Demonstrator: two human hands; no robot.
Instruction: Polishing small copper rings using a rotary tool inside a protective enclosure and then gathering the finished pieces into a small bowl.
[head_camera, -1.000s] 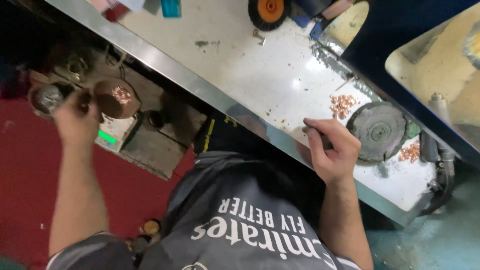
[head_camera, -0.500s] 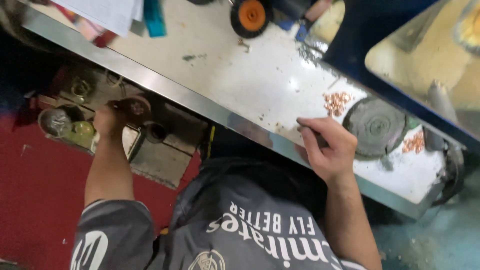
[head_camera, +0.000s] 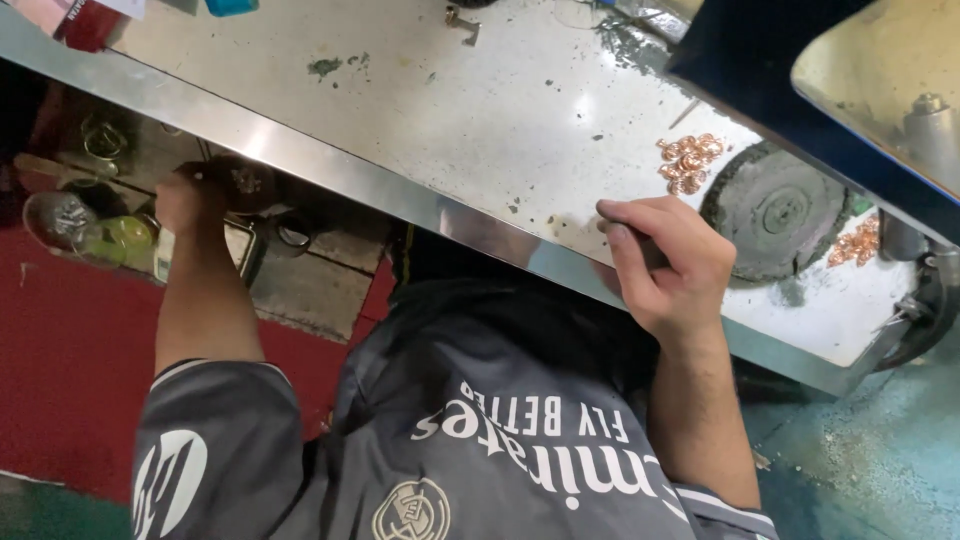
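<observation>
Since a moment ago, left hand (head_camera: 190, 200) stays low at centre left, fingers curled round a dark round part (head_camera: 240, 180) below the metal bench edge (head_camera: 330, 170); right hand (head_camera: 665, 262), loosely curled and empty, rests on the edge nearer the copper rings (head_camera: 690, 162) above it.

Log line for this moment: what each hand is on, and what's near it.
left hand: below bench, on dark round container | right hand: curled on bench edge | near right: grey disc, copper rings

Glossy scuffed metal bench (head_camera: 420, 120), rough grey disc (head_camera: 775, 212), shiny copper bits (head_camera: 688, 160).
</observation>
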